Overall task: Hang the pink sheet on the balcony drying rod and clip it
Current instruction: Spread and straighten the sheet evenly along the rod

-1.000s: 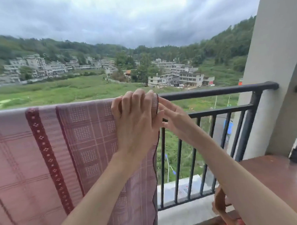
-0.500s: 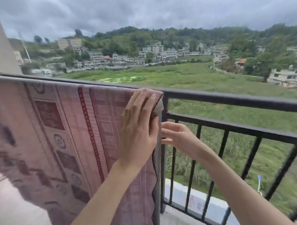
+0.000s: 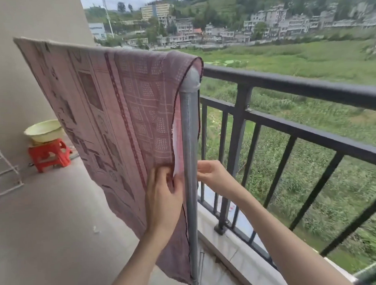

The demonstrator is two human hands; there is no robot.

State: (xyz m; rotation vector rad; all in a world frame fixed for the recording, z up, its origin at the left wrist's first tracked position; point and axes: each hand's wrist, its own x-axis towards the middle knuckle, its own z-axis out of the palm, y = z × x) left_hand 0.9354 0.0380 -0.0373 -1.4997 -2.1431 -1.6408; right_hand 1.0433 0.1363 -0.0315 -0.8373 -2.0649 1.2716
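Note:
The pink patterned sheet (image 3: 108,107) hangs draped over the top bar of a grey metal drying rack, whose upright post (image 3: 189,142) stands just inside the balcony railing. My left hand (image 3: 163,199) pinches the sheet's near edge low on the front side, beside the post. My right hand (image 3: 212,175) reaches behind the post, fingers curled at the sheet's back edge; what it grips is hidden. No clip is visible.
A black metal railing (image 3: 288,86) runs along the right. A red plastic stool (image 3: 49,154) carrying a pale yellow basin (image 3: 44,131) stands by the wall at far left, with a white wire rack (image 3: 3,169) at the left edge. Concrete floor lies below.
Both hands have slid down from the top of the sheet to its lower edge by the post. My view has swung left and down, showing the whole sheet and the stool.

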